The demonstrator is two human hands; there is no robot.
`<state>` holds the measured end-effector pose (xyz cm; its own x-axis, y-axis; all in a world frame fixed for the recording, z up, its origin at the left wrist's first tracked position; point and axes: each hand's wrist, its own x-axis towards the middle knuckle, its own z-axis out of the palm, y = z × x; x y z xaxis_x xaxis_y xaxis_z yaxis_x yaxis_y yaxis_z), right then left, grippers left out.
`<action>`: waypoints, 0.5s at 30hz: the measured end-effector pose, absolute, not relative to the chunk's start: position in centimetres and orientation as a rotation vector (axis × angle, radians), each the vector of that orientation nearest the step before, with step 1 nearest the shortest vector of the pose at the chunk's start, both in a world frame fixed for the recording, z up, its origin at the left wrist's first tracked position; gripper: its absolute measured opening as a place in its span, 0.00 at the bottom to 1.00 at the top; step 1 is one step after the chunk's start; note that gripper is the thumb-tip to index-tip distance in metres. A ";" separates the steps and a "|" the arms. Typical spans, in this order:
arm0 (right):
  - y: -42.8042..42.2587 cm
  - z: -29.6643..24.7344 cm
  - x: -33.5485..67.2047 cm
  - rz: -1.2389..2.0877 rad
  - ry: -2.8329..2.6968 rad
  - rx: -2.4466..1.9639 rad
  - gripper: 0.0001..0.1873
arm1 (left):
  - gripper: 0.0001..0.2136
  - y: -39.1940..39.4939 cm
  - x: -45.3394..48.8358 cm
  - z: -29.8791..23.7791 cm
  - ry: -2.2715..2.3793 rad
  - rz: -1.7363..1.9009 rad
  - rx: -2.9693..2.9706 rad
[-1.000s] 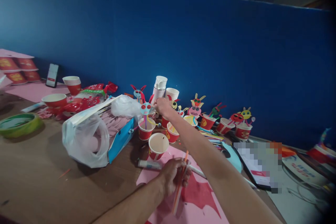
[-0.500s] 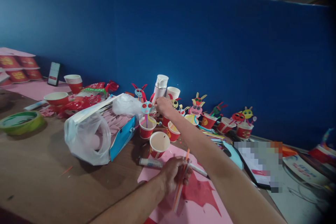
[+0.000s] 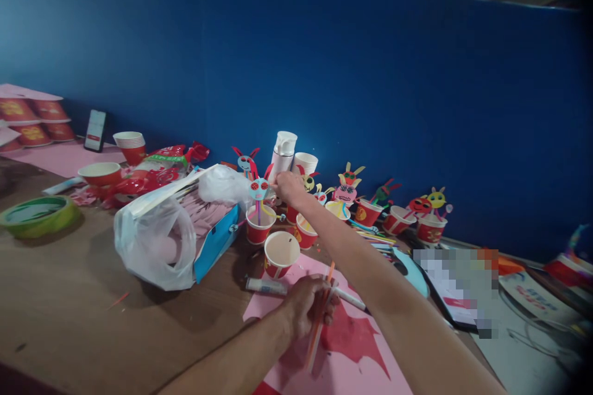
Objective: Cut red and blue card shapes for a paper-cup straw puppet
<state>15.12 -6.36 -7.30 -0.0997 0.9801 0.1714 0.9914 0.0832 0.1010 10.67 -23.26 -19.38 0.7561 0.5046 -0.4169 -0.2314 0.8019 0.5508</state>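
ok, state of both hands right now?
Left hand: closed around an orange straw.
Right hand: fingers curled near the blue paper face; whether it grips anything cannot be told.

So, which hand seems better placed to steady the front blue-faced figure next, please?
Probably the right hand: it is beside the front blue-faced figure, while the left hand holds straws over the pink paper.
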 end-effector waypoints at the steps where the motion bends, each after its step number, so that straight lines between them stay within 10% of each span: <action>1: -6.4 -7.2 15.1 -0.299 -2.266 -2.064 0.14 | 0.03 -23.3 10.7 -19.4 0.586 0.423 0.508; 15: -7.3 -6.7 14.8 -0.320 -2.301 -2.066 0.14 | 0.04 -23.3 10.8 -19.7 0.583 0.436 0.573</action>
<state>14.75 -7.33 -6.66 -0.1164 0.9801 0.1607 0.9868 0.0958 0.1306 10.75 -23.25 -19.66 0.7538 0.5313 -0.3866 -0.2205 0.7588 0.6128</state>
